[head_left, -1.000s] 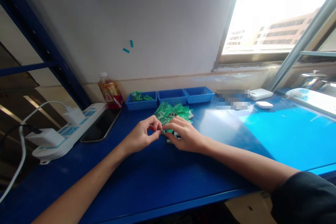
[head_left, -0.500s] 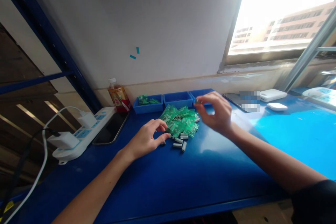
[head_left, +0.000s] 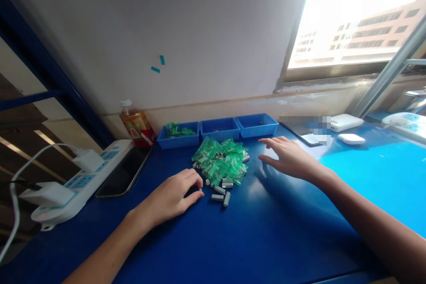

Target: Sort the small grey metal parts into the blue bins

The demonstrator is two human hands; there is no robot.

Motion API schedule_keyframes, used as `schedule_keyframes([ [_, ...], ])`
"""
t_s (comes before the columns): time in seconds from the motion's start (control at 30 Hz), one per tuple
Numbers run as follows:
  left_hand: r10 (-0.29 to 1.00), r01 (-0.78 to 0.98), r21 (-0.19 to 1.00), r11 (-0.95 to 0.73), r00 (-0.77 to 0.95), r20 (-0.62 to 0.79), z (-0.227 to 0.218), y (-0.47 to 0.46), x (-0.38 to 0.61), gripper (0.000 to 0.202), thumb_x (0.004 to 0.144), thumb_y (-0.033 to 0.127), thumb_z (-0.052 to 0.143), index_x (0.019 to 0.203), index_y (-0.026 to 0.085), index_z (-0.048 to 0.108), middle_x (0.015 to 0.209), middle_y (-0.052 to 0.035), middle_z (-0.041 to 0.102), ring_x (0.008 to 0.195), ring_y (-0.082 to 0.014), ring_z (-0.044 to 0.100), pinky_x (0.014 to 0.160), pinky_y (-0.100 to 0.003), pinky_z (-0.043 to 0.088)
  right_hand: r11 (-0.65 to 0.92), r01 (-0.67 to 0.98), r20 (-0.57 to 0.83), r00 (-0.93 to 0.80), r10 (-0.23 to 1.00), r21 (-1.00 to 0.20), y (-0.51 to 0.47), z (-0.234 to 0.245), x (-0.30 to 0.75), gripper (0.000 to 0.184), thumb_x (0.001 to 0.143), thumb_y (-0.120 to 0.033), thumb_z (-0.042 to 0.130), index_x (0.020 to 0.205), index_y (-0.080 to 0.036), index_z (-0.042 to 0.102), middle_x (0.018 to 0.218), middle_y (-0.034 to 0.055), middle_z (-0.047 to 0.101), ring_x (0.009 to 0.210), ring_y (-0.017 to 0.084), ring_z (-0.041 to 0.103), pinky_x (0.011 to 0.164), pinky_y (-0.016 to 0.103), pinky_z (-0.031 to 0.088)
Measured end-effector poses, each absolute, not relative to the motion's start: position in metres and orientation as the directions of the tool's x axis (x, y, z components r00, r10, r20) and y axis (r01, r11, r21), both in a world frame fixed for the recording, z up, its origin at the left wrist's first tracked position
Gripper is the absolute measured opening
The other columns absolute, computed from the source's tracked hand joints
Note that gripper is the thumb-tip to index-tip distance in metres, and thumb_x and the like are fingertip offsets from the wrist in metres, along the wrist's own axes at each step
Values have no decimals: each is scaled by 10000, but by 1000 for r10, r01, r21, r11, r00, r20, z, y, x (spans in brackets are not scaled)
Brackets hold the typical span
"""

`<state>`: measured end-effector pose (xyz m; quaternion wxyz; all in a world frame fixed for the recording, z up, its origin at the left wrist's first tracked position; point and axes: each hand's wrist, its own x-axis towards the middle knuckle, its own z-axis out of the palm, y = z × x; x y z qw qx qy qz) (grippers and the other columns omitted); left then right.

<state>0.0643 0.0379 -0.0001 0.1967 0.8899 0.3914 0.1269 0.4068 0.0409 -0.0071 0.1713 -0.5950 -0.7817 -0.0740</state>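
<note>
My left hand (head_left: 181, 193) rests low over the blue table, thumb and index finger pinched on a small silver metal piece (head_left: 201, 190), mostly hidden by the fingers. Just right of it lie several loose silver metal cylinders (head_left: 218, 197). Behind them is a pile of green plastic packets (head_left: 222, 159) with more metal pieces in and among them. To the right of the pile, my right hand (head_left: 286, 155) hovers over the table, thumb and fingers apart with nothing between them.
Three blue bins stand along the wall: the left bin (head_left: 176, 143) holds green packets, the middle bin (head_left: 219, 134) and right bin (head_left: 256, 131) small pieces. At left are a bottle (head_left: 136, 124), a phone (head_left: 124, 173) and a power strip (head_left: 83, 182); at right, white cases (head_left: 351, 139).
My right hand has let go of a small metal piece and moved down and right from the right bin. A small piece now shows in that bin. My left thumb and finger have closed.
</note>
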Motion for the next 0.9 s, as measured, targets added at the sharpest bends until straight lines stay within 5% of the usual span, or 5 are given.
schedule_keyframes([
  [0.17, 866, 513, 740, -436, 462, 190, -9, 37, 76, 214, 835, 404, 606, 882, 196, 625, 798, -13, 656, 739, -163, 603, 677, -252, 466, 548, 815, 560, -369, 742, -188, 20, 0, 363, 369, 909, -373, 522, 1221, -176, 523, 1018, 108, 662, 926, 243, 594, 785, 409, 494],
  [0.33, 888, 268, 933, -239, 449, 98, -11, 26, 95, 257, 802, 384, 650, 925, 164, 698, 860, -48, 700, 772, -179, 630, 697, -268, 500, 752, 648, 653, -519, 552, -121, -5, -9, 328, 265, 907, -269, 536, 1152, -168, 527, 926, 88, 648, 804, 197, 577, 727, 352, 483],
  [0.53, 813, 184, 966, -180, 581, 41, -9, 13, 104, 253, 804, 376, 647, 838, 138, 725, 778, -52, 697, 720, -169, 615, 682, -271, 493, 858, 513, 720, -580, 380, -39, -12, -14, 314, 197, 904, -157, 502, 1096, -175, 542, 868, 71, 643, 766, 163, 586, 688, 305, 478],
  [0.7, 803, 176, 953, -246, 587, 99, -1, 8, 104, 283, 770, 422, 670, 778, 142, 712, 753, -43, 685, 704, -173, 611, 692, -285, 498, 863, 505, 741, -573, 351, -17, -17, -13, 307, 127, 903, -188, 509, 1023, -174, 548, 813, 63, 647, 725, 165, 598, 646, 303, 477],
  [0.9, 797, 329, 821, -466, 559, 229, -2, 16, 93, 313, 853, 409, 579, 1021, 164, 677, 813, -44, 672, 741, -173, 614, 701, -278, 488, 817, 561, 882, -442, 163, 130, -10, 19, 318, 103, 839, -196, 575, 935, -231, 559, 769, 27, 647, 690, 158, 603, 630, 308, 474],
])
